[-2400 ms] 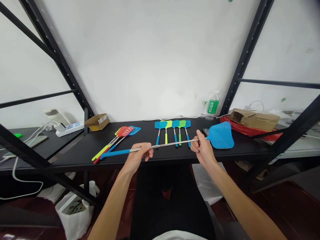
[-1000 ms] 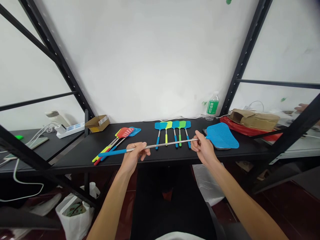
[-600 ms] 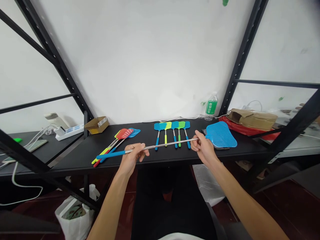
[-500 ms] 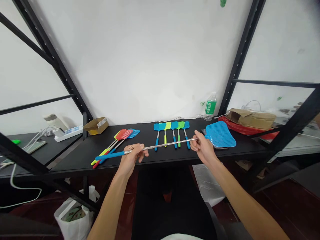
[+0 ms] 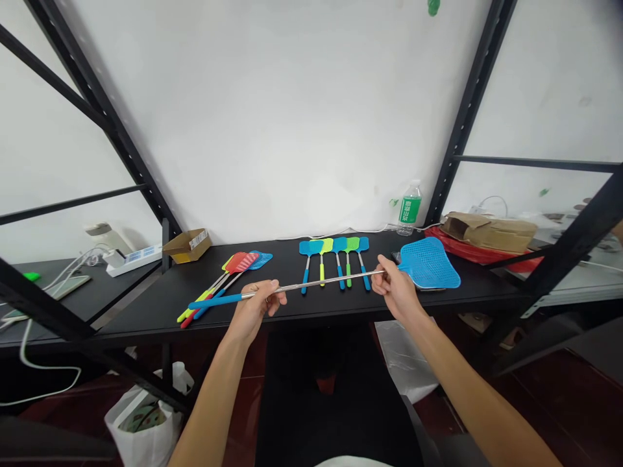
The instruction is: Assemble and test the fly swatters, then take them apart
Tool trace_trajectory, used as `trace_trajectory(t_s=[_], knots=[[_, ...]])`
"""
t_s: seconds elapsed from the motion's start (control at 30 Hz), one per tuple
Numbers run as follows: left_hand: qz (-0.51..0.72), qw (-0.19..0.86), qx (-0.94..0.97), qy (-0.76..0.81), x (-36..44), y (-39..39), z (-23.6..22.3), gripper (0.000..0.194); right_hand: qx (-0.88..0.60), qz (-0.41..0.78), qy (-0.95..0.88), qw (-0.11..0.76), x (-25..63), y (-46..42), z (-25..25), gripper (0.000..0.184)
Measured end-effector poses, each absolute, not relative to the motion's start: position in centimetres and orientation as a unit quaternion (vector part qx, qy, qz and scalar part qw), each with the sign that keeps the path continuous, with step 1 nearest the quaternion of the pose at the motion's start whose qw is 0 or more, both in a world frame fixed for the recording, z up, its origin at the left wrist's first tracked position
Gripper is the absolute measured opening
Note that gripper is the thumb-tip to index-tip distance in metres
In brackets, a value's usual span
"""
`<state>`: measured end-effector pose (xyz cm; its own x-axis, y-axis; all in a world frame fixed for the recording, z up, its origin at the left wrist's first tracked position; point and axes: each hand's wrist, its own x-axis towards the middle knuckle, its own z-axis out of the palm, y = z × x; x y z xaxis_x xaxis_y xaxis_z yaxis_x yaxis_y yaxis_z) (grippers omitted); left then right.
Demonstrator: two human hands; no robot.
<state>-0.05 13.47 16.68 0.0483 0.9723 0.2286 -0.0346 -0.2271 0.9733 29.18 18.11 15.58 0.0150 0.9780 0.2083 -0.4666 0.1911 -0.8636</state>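
A blue fly swatter (image 5: pixel 430 263) with a long extended metal rod is held level across my front, above the black shelf top. My left hand (image 5: pixel 257 303) is closed round the rod just beside its blue grip. Close to the head, my right hand (image 5: pixel 393 285) pinches the far end of the rod. Behind the rod lies a row of several short swatters (image 5: pixel 339 259), blue, yellow and green, handles toward me. To the left, a loose pile of red, yellow and blue swatters (image 5: pixel 241 262) lies slanted, partly behind the held blue grip.
A water bottle (image 5: pixel 409 209) stands at the back right by a black post. Right of it, a cardboard package (image 5: pixel 489 231) lies on red plastic. A small open carton (image 5: pixel 187 245) and a white power strip (image 5: pixel 135 258) are at the left. A white bag (image 5: pixel 146 428) sits below.
Almost nothing differs. The held swatter and both hands have shifted very slightly to the right, with the same grip on the rod.
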Motion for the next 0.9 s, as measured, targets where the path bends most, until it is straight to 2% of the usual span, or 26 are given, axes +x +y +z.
trace_trajectory(t_s=[0.27, 0.6, 0.9], knots=[[0.584, 0.500, 0.492, 0.408, -0.2, 14.2, 15.8, 0.030, -0.300, 0.583, -0.407, 0.636, 28.7, 17.7, 15.8, 0.045], [0.663, 0.497, 0.379, 0.412, -1.6, 14.2, 16.5, 0.028, -0.271, 0.604, -0.326, 0.674, 29.9, 19.5, 14.2, 0.043], [0.663, 0.533, 0.319, 0.418, -3.4, 16.5, 12.7, 0.026, -0.315, 0.549, -0.319, 0.706, 32.1, 22.4, 11.5, 0.043]])
